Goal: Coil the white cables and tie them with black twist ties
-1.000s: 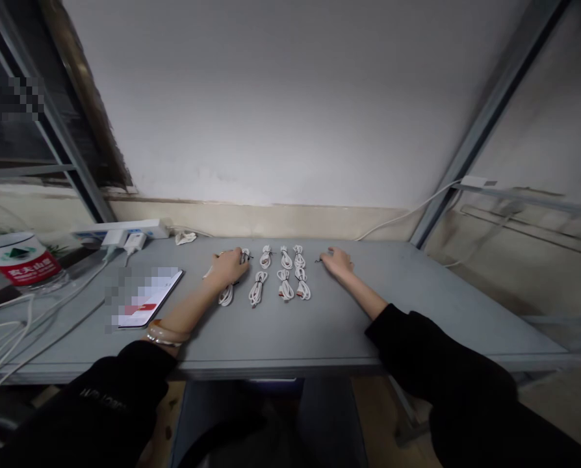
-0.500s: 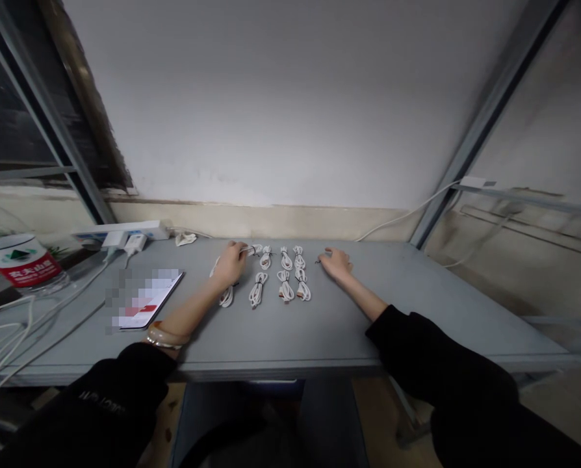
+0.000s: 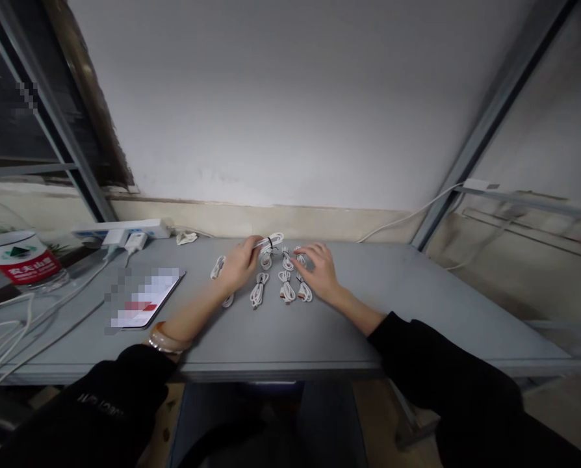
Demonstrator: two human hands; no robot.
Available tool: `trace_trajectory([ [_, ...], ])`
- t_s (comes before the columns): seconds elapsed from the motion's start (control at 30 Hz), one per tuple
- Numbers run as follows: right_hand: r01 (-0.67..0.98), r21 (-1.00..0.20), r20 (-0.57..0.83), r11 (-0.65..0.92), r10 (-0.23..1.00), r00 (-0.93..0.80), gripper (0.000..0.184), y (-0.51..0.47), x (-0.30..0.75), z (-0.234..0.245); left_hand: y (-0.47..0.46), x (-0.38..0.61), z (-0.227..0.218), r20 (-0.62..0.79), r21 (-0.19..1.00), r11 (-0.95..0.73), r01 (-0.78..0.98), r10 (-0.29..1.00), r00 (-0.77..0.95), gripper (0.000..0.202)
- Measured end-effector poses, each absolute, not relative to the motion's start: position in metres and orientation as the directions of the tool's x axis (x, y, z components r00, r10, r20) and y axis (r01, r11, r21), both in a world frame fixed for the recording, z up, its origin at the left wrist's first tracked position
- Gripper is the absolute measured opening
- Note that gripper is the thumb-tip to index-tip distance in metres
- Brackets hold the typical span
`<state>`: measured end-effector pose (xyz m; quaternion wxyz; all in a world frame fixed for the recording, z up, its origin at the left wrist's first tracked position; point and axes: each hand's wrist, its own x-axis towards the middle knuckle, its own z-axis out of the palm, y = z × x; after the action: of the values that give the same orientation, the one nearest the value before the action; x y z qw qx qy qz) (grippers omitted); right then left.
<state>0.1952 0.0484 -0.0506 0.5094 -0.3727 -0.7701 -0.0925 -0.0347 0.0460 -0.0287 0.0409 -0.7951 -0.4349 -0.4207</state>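
My left hand point(image 3: 239, 266) is closed on one end of a coiled white cable point(image 3: 271, 241), held by a black tie and raised above the desk. My right hand point(image 3: 318, 270) is over the right end of the rows, thumb and fingers apart, partly hiding a white cable bundle point(image 3: 299, 257). Between the hands lie more tied bundles: one bundle point(image 3: 287, 260) in the back row, and front-row bundles point(image 3: 259, 290), point(image 3: 286, 288) with brownish plug ends. Another bundle point(image 3: 218, 267) lies left of my left hand. One more bundle point(image 3: 229, 301) is partly hidden beneath my left wrist.
A phone point(image 3: 151, 299) with its screen lit lies on the grey desk point(image 3: 417, 299). At the left are a power strip point(image 3: 147, 228) with plugged chargers, loose white cables point(image 3: 8, 351) and a large water bottle point(image 3: 22, 260). A wall stands behind, metal posts at both sides.
My left hand has moved right, lifting the cable bundle forward into plain view. My right hand has come left from the bare desk to over the right-hand bundles.
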Motion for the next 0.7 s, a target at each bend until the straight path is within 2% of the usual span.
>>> trace_trajectory([
  [0.1,0.641,-0.186,0.861,0.745,0.437,-0.258,0.021,0.044,0.19,-0.051,0.04,-0.028,-0.028,0.727,0.195,-0.693,0.694,0.577,0.371,0.024],
  [0.23,0.636,-0.186,0.861,0.749,0.437,-0.262,0.021,0.046,0.189,-0.055,0.036,-0.02,-0.031,0.735,0.096,-0.786,0.61,0.469,0.489,0.024],
  [0.4,0.622,-0.183,0.879,0.761,0.41,-0.243,0.019,0.048,0.19,-0.057,0.033,-0.014,-0.035,0.71,0.167,-0.81,0.563,0.495,0.501,0.026],
  [0.53,0.612,-0.184,0.887,0.769,0.398,-0.234,0.018,0.046,0.189,-0.055,0.033,-0.012,-0.037,0.672,0.246,-0.809,0.534,0.539,0.508,0.038],
  [0.7,0.619,-0.152,0.895,0.77,0.373,-0.244,0.019,0.043,0.189,-0.053,0.034,-0.012,-0.039,0.663,0.255,-0.812,0.525,0.542,0.517,0.044],
])
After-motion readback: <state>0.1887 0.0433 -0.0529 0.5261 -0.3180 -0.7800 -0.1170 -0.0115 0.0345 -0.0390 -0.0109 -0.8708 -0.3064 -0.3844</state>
